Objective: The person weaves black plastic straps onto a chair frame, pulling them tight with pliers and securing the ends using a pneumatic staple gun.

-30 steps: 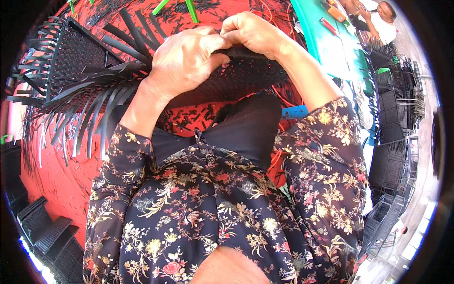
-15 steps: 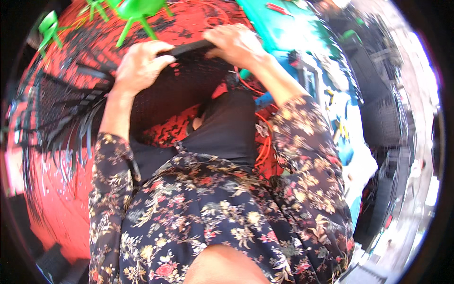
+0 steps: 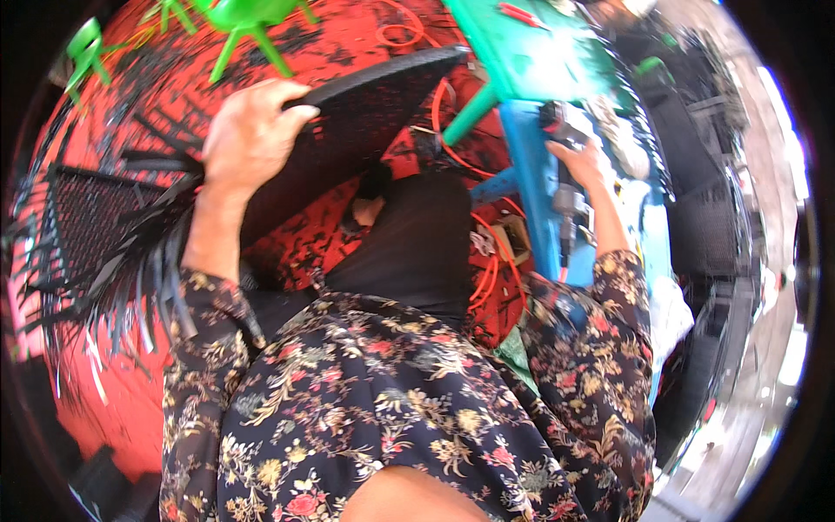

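My left hand [image 3: 252, 135] is closed on the upper edge of a black woven panel [image 3: 374, 104], thumb on the near side and fingers over the rim. The panel stands tilted in front of my legs, with loose black strips [image 3: 156, 235] hanging at its left. Over to the right, my right hand [image 3: 584, 163] grips a black and grey power tool [image 3: 567, 204] lying along the blue stool [image 3: 524, 157]. Part of its grip and some of my fingers are hidden, so the tool's exact kind is unclear.
A green table [image 3: 504, 61] with red-handled pliers [image 3: 522, 15] is at the far right. Green chairs [image 3: 248, 22] stand at the back left. An orange hose [image 3: 448, 143] loops over the red floor [image 3: 113, 418], which is strewn with black scraps. Dark woven pieces [image 3: 696, 174] are stacked right.
My right hand has let go of the panel's edge and moved right and down to the tool on the blue stool. My left hand keeps its hold on the panel.
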A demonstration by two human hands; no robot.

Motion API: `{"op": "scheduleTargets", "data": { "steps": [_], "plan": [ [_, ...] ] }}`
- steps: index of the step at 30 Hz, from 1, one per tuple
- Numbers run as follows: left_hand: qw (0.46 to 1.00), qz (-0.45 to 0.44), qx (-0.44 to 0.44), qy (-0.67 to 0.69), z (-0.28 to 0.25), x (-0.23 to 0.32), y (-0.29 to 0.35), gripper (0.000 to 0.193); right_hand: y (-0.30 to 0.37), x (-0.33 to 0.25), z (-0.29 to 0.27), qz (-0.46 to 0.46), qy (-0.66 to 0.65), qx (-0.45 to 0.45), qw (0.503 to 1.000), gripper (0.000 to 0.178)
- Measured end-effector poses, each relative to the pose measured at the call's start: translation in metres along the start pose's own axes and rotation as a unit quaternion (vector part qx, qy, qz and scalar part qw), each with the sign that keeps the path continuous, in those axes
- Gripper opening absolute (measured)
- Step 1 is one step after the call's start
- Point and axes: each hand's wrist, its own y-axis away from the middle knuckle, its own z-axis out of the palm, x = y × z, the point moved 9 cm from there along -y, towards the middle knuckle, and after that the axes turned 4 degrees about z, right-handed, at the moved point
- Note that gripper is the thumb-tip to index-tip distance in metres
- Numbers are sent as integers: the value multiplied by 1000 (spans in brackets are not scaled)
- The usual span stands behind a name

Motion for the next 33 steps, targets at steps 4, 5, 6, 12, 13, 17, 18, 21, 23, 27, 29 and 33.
{"op": "scheduleTargets", "data": {
  "steps": [4,5,6,12,13,17,18,21,23,27,29,33],
  "plan": [
    [995,78,48,-38,8,25,8,22,-14,4,22,10,64,-18,998,77],
    [998,51,26,-27,12,27,6,22,-35,30,42,48,41,-74,995,72],
    [1000,27,8,-8,16,28,2,23,-45,51,54,90,24,-122,988,67],
    [999,-31,-13,24,26,10,6,26,-37,27,17,23,79,-26,996,37],
    [1000,-24,-7,18,27,8,7,27,-22,18,3,21,33,-62,997,39],
    [994,-89,-59,14,21,5,9,28,47,-62,-76,-118,-205,-68,969,33],
    [992,-91,-83,27,33,3,3,28,69,-72,-90,-146,-216,-87,961,25],
    [991,-119,-64,10,22,-3,8,27,128,-144,-125,-215,-326,-164,906,27],
    [992,-102,-75,26,41,2,-3,27,159,-157,-125,-213,-365,-216,880,34],
    [995,-91,-21,34,29,0,-1,26,209,-216,-97,-227,-370,-358,827,41],
    [996,-85,-5,40,32,0,-1,25,222,-232,-86,-227,-361,-392,815,43],
    [993,-105,-33,43,39,1,-5,24,225,-241,-77,-229,-354,-401,813,44]
  ]
}}
